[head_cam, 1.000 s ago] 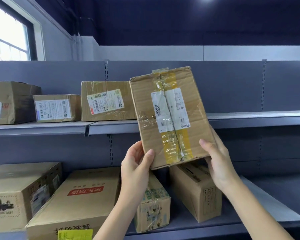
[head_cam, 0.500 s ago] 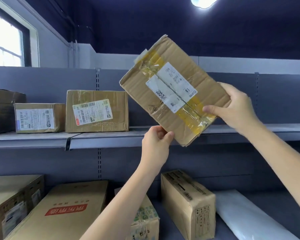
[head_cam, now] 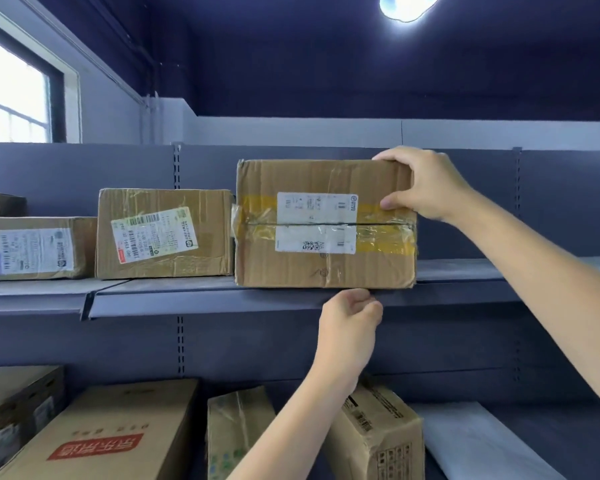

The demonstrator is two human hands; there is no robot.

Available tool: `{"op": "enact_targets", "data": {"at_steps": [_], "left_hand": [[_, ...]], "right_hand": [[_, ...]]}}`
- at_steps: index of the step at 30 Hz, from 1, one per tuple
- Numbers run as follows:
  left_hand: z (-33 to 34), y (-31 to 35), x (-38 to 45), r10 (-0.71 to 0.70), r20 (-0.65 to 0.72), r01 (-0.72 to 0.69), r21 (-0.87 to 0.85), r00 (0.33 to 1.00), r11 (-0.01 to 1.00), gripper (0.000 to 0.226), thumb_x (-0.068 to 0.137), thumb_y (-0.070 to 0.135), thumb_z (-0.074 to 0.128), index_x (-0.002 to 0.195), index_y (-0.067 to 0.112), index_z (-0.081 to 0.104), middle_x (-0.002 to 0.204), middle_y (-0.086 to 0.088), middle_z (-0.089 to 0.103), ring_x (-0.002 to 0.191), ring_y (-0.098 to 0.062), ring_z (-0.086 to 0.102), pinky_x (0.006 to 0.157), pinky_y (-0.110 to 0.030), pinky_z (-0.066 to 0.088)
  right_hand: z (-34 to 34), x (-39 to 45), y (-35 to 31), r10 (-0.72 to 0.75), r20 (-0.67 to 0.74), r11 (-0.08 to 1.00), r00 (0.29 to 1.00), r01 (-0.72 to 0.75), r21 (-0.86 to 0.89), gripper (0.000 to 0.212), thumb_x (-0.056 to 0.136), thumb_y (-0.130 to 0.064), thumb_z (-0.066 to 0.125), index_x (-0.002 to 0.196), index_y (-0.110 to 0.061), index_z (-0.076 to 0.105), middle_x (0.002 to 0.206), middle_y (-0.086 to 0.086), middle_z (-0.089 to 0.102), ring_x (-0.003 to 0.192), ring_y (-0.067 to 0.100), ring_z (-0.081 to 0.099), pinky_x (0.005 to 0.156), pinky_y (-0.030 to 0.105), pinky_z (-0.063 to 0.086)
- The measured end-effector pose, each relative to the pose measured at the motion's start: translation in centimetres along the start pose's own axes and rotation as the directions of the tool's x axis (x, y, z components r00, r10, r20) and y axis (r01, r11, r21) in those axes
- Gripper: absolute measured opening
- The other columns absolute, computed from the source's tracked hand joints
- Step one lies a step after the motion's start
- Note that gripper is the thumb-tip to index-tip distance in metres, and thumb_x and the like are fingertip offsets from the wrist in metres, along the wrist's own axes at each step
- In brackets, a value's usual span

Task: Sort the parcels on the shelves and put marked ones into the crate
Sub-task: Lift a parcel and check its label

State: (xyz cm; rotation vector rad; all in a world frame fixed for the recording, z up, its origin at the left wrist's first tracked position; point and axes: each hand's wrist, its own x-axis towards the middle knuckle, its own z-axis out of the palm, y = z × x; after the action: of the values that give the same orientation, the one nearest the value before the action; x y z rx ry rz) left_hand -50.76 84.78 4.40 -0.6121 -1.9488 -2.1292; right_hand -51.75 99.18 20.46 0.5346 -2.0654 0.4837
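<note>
**Parcel now standing on the upper shelf**

Sitting upright on the upper shelf (head_cam: 194, 299), the taped parcel (head_cam: 323, 258), no longer tilted in the air as half a second ago. Showing its white label (head_cam: 316, 222) level and facing forward, crossed by yellow tape. Touching or nearly touching the labelled box (head_cam: 165, 233) on its left; beyond that, standing a smaller box (head_cam: 39, 247).

Still gripping the parcel's top right corner, the right hand (head_cam: 426, 183), fingers curled over the top edge and thumb pressing the front face. Having let go of the parcel's underside, the left hand (head_cam: 350, 317), now hanging just below the shelf's front lip with fingers loosely curled and holding nothing.

Lying on the lower shelf, several more boxes, among them a box with a red mark (head_cam: 97, 445), and a white flat packet (head_cam: 478, 445) at the right.
</note>
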Motion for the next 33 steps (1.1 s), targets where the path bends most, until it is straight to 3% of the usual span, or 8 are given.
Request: {"op": "enact_targets", "data": {"at_steps": [5, 8, 10, 12, 15, 18, 25, 33], "left_hand": [[-2.5, 1.2, -0.3, 0.195, -0.025, -0.184, 0.238, 0.980, 0.954, 0.034, 0.084, 0.012, 0.060, 0.119, 0.013, 0.060, 0.104, 0.010, 0.068, 0.099, 0.000, 0.062, 0.090, -0.019, 0.049], [-5.0, 3.9, 0.3, 0.446, -0.071, -0.360, 0.484, 0.892, 0.797, 0.032, 0.085, 0.013, 0.061, 0.117, 0.017, 0.061, 0.101, 0.014, 0.066, 0.092, 0.002, 0.062, 0.084, -0.015, 0.050], [-6.8, 6.3, 1.2, 0.657, -0.028, -0.467, 0.681, 0.753, 0.564, 0.039, 0.082, 0.009, 0.062, 0.121, 0.012, 0.057, 0.113, 0.004, 0.062, 0.103, -0.013, 0.059, 0.090, -0.023, 0.043], [-8.6, 8.5, 3.2, 0.768, 0.160, -0.453, 0.873, 0.621, 0.184, 0.052, 0.078, 0.008, 0.067, 0.127, 0.005, 0.050, 0.136, -0.012, 0.048, 0.125, -0.031, 0.042, 0.102, -0.037, 0.034], [-10.9, 11.3, 7.0, 0.612, 0.331, -0.224, 0.943, 0.718, -0.247, 0.083, 0.074, 0.029, 0.074, 0.140, 0.003, 0.029, 0.153, -0.018, 0.019, 0.140, -0.038, 0.012, 0.114, -0.052, 0.013], [-11.5, 12.3, 9.6, 0.507, 0.325, -0.226, 0.942, 0.799, -0.248, 0.097, 0.070, 0.042, 0.075, 0.142, 0.004, 0.022, 0.149, -0.012, 0.029, 0.137, -0.030, 0.019, 0.113, -0.041, 0.016], [-10.3, 9.6, 12.9, 0.470, 0.318, -0.161, 0.925, 0.823, -0.343, 0.098, 0.073, 0.042, 0.072, 0.140, -0.004, 0.018, 0.141, -0.017, 0.033, 0.131, -0.032, 0.029, 0.113, -0.040, 0.017], [-10.6, 8.1, 15.6, 0.417, 0.272, -0.100, 0.915, 0.867, -0.390, 0.101, 0.079, 0.045, 0.065, 0.142, -0.007, 0.006, 0.146, -0.019, 0.023, 0.136, -0.032, 0.020, 0.117, -0.043, 0.009]], "right_hand": [[1.1, 1.2, 1.2, -0.001, 0.062, 1.000, 0.998, 0.000, 0.015, 0.056, 0.066, -0.011, 0.080, 0.116, -0.023, 0.057, 0.105, -0.008, 0.056, 0.095, 0.014, 0.050, 0.076, 0.025, 0.037], [1.7, 1.6, 2.0, -0.004, 0.083, 1.000, 0.997, 0.002, 0.027, 0.055, 0.069, -0.009, 0.078, 0.117, -0.022, 0.054, 0.109, -0.007, 0.054, 0.097, 0.014, 0.048, 0.077, 0.027, 0.037], [2.3, 1.8, 2.3, -0.010, 0.085, 0.999, 0.996, 0.007, 0.041, 0.054, 0.071, -0.008, 0.076, 0.117, -0.021, 0.053, 0.110, -0.007, 0.052, 0.098, 0.015, 0.046, 0.077, 0.028, 0.037], [2.7, 1.9, 2.5, -0.011, 0.093, 0.999, 0.996, 0.006, 0.053, 0.052, 0.072, -0.007, 0.074, 0.117, -0.021, 0.051, 0.109, -0.007, 0.049, 0.098, 0.015, 0.045, 0.076, 0.028, 0.037], [2.9, 2.2, 3.0, -0.008, 0.108, 0.998, 0.994, 0.002, 0.060, 0.051, 0.073, -0.007, 0.074, 0.115, -0.022, 0.051, 0.107, -0.007, 0.049, 0.097, 0.015, 0.045, 0.068, 0.022, 0.036], [3.3, 2.5, 3.5, -0.002, 0.110, 0.997, 0.994, -0.006, 0.076, 0.049, 0.073, -0.006, 0.074, 0.111, -0.024, 0.050, 0.106, -0.007, 0.050, 0.096, 0.015, 0.046, 0.065, 0.018, 0.035], [6.7, 3.7, 4.9, 0.077, 0.102, 0.996, 0.992, -0.071, -0.056, 0.052, 0.077, -0.002, 0.069, 0.118, -0.019, 0.044, 0.119, 0.002, 0.046, 0.105, 0.018, 0.039, 0.080, 0.034, 0.037], [9.5, 5.4, 6.3, 0.134, 0.110, 0.988, 0.985, -0.124, -0.093, 0.055, 0.078, 0.000, 0.067, 0.123, -0.016, 0.041, 0.124, 0.007, 0.045, 0.113, 0.022, 0.039, 0.086, 0.035, 0.038]]}}
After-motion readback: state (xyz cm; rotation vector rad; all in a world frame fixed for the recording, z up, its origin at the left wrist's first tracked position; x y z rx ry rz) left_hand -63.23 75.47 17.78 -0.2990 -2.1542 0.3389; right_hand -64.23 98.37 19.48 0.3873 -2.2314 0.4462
